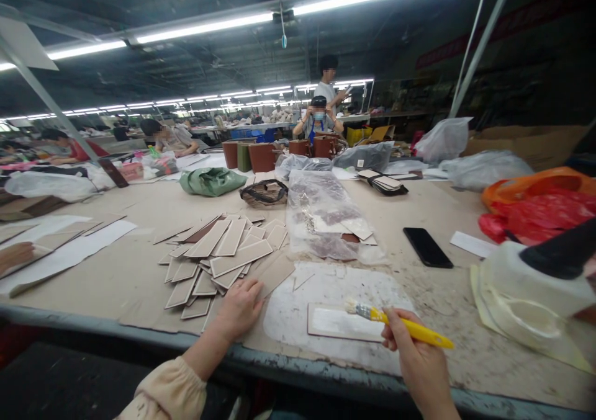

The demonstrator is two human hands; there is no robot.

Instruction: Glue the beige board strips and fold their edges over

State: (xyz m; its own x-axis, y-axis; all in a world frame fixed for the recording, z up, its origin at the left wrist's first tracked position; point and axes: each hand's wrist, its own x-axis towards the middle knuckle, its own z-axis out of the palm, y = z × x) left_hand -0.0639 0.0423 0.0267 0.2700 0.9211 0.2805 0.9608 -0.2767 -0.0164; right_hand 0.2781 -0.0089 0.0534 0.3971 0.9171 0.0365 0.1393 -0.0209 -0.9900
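My right hand [414, 352] grips the yellow handle of a paintbrush [410, 330]. The brush's pale, wet-looking bristles rest over a rectangular strip [342, 324] with a white coating and a thin brown edge. That strip lies on a stained white sheet [288, 314] near the table's front edge. To the left, my left hand [242, 305] has its fingers closed at the near end of a plain brown rectangular piece [278, 272]. Right beside this hand is a loose heap of similar pale-faced strips [209, 240].
Beyond the sheet lies a clear plastic bag [321, 203]. A black phone [427, 247], a white plastic jug [535, 277] and a tape roll [531, 321] are on the right. Red and orange bags [544, 209] sit behind them. Another person's hand [16, 255] is at far left.
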